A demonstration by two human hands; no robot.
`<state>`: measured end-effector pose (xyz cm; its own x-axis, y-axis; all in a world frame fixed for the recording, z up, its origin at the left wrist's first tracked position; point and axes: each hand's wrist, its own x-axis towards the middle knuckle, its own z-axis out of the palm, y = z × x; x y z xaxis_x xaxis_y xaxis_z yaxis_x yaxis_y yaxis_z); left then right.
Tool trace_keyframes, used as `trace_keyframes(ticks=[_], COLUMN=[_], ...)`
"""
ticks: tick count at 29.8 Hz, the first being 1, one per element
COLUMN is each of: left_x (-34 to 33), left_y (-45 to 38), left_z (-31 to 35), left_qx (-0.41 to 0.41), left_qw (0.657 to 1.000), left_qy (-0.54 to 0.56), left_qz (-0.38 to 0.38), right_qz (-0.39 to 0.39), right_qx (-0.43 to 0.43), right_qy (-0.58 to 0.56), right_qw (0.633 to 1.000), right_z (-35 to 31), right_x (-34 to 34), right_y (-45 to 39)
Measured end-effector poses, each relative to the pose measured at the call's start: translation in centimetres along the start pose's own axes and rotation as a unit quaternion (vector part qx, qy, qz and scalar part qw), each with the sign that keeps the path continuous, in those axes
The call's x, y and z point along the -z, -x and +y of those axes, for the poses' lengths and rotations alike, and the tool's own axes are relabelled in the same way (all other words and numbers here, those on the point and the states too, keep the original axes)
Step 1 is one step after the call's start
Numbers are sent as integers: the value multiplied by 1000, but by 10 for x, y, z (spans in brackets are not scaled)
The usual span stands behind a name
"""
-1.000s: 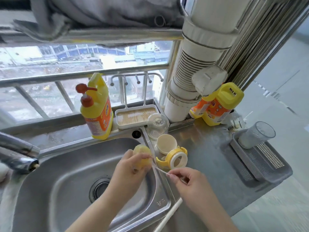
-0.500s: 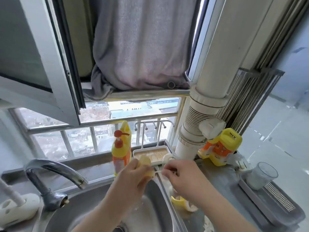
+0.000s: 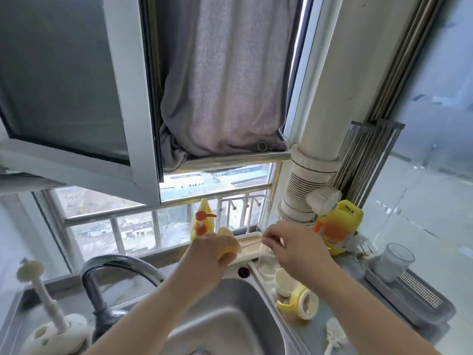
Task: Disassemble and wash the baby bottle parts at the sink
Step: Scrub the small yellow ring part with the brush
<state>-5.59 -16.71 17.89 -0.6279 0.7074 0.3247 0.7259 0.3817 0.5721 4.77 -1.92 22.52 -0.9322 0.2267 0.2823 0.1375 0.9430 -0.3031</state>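
- We're at a steel sink (image 3: 230, 326) under an open window, a grey curtain (image 3: 225, 80) hanging behind the glass and a curved tap (image 3: 110, 272) at the near left.
- Left hand (image 3: 212, 254) is up over the far rim of the basin, fingers curled round a soft yellow bottle part (image 3: 229, 242).
- Right hand (image 3: 294, 249) sits just right of it, fingertips drawn together as if pinching; what it holds is too small to tell.
- Behind the hands, a white drying tray (image 3: 249, 248) on the sill, with a yellow soap pump bottle (image 3: 203, 224) to its left.
- On the counter to the right: a cream cup piece (image 3: 284, 281), then the yellow handled collar (image 3: 300, 302) lying nearer.
- A white bottle brush (image 3: 334, 334) lies at the near right edge.
- Far right, a clear bottle body (image 3: 394, 262) stands on a grey rack (image 3: 422, 303).
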Motion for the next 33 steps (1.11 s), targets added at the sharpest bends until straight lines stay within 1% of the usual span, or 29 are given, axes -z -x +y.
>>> trace_keyframes(ticks=[3, 6, 7, 9, 13, 15, 16, 18, 19, 21, 22, 23, 24, 25, 27, 30, 31, 33], left_x=[9, 17, 19, 20, 24, 24, 25, 28, 30, 31, 31, 33, 34, 35, 35, 36, 36, 34], left_y=[-1, -4, -5, -7, -9, -9, -9, -9, -9, -10, -11, -11, -11, -11, -11, -11, -11, -11], left_z=[3, 6, 7, 9, 7, 7, 7, 8, 7, 6, 7, 7, 8, 8, 8, 8, 7, 4], left_qx=[-4, -2, -4, -6, 1, -4, -4, 0, 3, 6, 5, 1, -4, -13, -25, -14, -11, -9], left_qw=[1000, 1000, 1000, 1000, 999, 999, 999, 999, 999, 999, 999, 999, 999, 998, 998, 998, 998, 998], left_qy=[4, 1, -2, 5, 28, 30, 36, 42, 43, 46, 48, 48, 48, 47, 41, 49, 45, 35], left_qz=[-4, -1, -4, -11, -17, -28, -33, -33, -29, -23, -24, -24, -26, -26, -29, -35, -36, -46], right_qz=[-21, 34, 36, 13, 56, 27, 24, 49, 57, 34, 34, 54, 61, 65, 34, 60, 48, -8], right_qx=[24, -7, -6, 14, -11, 14, 12, -16, -17, 3, 3, 1, -12, -5, 18, -8, 2, 40], right_qy=[31, 14, 14, 28, 13, 32, 29, 13, 8, 20, 20, 17, 16, 9, 19, 22, 25, 54], right_qw=[999, 999, 999, 999, 998, 999, 999, 999, 998, 999, 999, 998, 998, 998, 999, 998, 999, 998], right_z=[-6, -10, -10, -15, -17, -20, -22, -21, -19, -20, -21, -19, -20, -19, -20, -19, -17, -16], right_x=[1, 6, 7, 7, 9, 9, 9, 11, 11, 13, 14, 14, 16, 16, 15, 16, 15, 13], right_y=[1, 0, -1, -1, -1, 0, 1, 1, 1, 0, 0, -2, -2, -4, -7, -8, -8, -7])
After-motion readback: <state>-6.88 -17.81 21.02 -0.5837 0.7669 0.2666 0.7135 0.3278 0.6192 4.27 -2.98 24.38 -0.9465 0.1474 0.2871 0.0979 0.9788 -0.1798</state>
